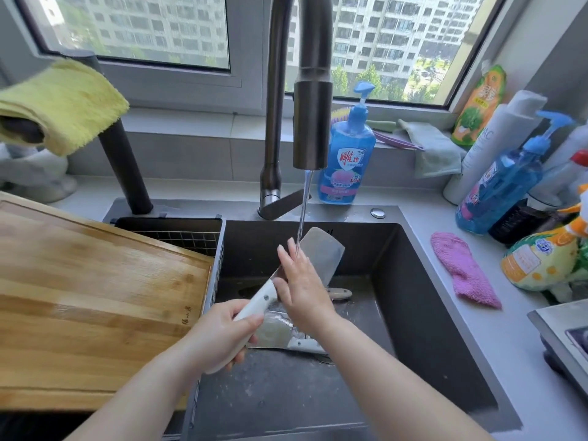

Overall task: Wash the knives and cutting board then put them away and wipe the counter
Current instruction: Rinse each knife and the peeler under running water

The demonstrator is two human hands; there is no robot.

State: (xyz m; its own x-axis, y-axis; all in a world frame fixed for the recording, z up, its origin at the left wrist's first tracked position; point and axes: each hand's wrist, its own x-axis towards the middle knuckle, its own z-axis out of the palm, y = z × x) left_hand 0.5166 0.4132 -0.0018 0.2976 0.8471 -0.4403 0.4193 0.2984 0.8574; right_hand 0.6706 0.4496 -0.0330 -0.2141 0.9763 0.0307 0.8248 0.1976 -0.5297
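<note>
My left hand [219, 332] grips the white handle of a cleaver [321, 253] and holds it over the dark sink [423, 313]. Water from the tap [311, 122] runs onto its broad blade. My right hand [299, 281] lies flat on the blade, fingers straight. Two more knives lie on the sink floor: another cleaver [276, 332] with a white handle under my hands, and a knife with a pale handle [340, 293] behind them. A wooden cutting board [95, 297] rests on the left, partly over the sink's edge.
A yellow cloth [63, 103] hangs at upper left. A wire basket [178, 237] sits in the sink's left end. Blue dish soap [348, 154] stands behind the sink. A pink cloth [464, 270], bottles [506, 183] and a stove corner [563, 338] are on the right counter.
</note>
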